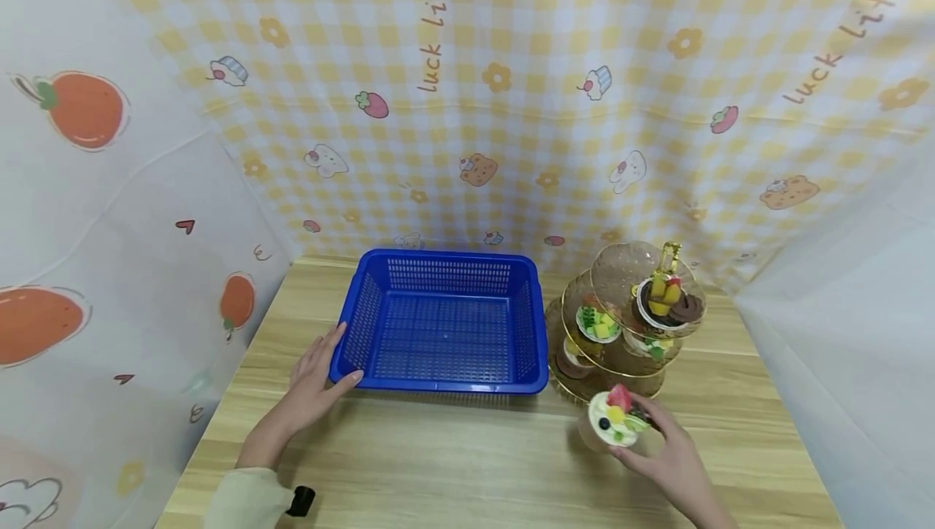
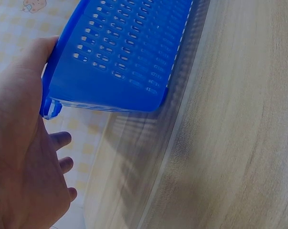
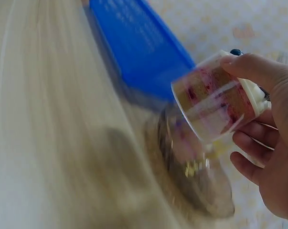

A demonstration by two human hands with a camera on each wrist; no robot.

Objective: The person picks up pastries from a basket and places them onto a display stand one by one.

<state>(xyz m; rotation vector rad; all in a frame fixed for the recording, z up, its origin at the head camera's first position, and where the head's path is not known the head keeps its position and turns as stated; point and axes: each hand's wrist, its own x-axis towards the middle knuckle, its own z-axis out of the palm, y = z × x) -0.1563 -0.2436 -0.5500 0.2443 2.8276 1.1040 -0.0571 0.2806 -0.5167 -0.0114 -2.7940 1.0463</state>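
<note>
My right hand [image 1: 668,458] grips a clear dessert cup [image 3: 208,102] between thumb and fingers, just in front of a tiered stand. Layers of sponge and pink-red filling show through the cup's wall, with white cream, a strawberry piece and other fruit on top. At the left front corner of a blue plastic basket [image 1: 445,386], my left hand [image 1: 312,387] rests with fingers and thumb spread. Its thumb touches the rim in the left wrist view, while the other fingers extend along the outside. The basket's slotted floor is bare.
A clear, gold-rimmed tiered stand [image 1: 612,263] is right of the basket. Its top tier bears a chocolate dessert cup [image 1: 661,314]; a green-and-yellow-topped cup [image 1: 599,324] and others sit lower. Patterned cloth [image 1: 467,139] hangs behind the wooden table [image 1: 453,464].
</note>
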